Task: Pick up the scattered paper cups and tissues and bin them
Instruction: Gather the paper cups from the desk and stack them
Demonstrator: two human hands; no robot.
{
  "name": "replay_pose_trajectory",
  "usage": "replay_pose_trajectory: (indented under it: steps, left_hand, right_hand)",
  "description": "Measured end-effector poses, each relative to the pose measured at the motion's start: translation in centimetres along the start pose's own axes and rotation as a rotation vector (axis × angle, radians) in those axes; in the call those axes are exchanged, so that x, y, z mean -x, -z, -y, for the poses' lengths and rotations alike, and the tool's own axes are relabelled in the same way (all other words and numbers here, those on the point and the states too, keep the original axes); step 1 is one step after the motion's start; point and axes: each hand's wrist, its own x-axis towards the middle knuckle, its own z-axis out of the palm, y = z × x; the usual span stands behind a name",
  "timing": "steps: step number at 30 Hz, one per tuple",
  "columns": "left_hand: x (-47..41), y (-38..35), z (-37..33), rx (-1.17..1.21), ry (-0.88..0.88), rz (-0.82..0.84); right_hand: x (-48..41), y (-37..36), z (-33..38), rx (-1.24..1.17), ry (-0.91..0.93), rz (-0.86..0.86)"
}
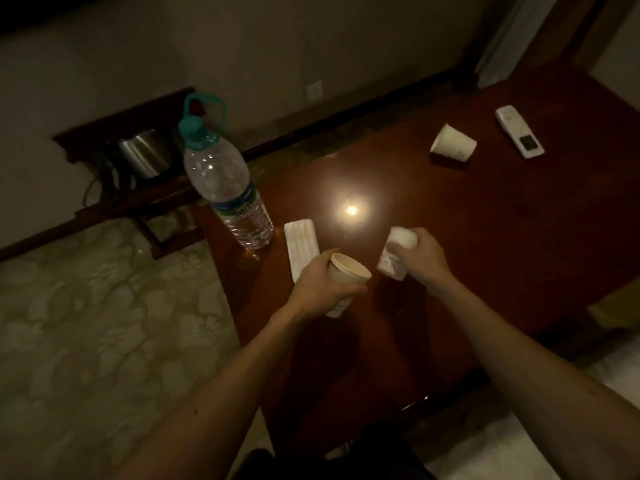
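My left hand [320,284] grips a white paper cup [348,271] by its side, mouth up and tilted, just above the dark wooden table [485,237]. My right hand [424,256] holds a second paper cup [393,259] near the middle of the table, with something white, perhaps a tissue [403,235], at its top under my fingers. A third paper cup [452,144] lies on its side far right on the table, apart from both hands.
A large water bottle [227,187] stands at the table's left edge beside a flat white packet [301,247]. A white remote [519,135] lies at the far right. A steel pot [145,152] sits on a low stand by the wall. Patterned floor spreads left.
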Motion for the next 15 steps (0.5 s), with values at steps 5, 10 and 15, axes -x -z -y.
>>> replay_pose_trajectory:
  steps: [5, 10, 15]
  left_hand:
    - [2.2, 2.8, -2.8, 0.028, -0.009, 0.013]
    - [3.2, 4.5, -7.0, 0.082, -0.201, 0.06]
    - [3.2, 2.9, -10.7, 0.131, -0.341, 0.09]
  right_hand:
    - [5.1, 1.5, 7.6, -0.362, 0.253, 0.029]
    - [10.4, 2.6, 10.6, -0.384, 0.436, 0.214]
    - [13.6, 6.7, 9.4, -0.277, 0.416, 0.232]
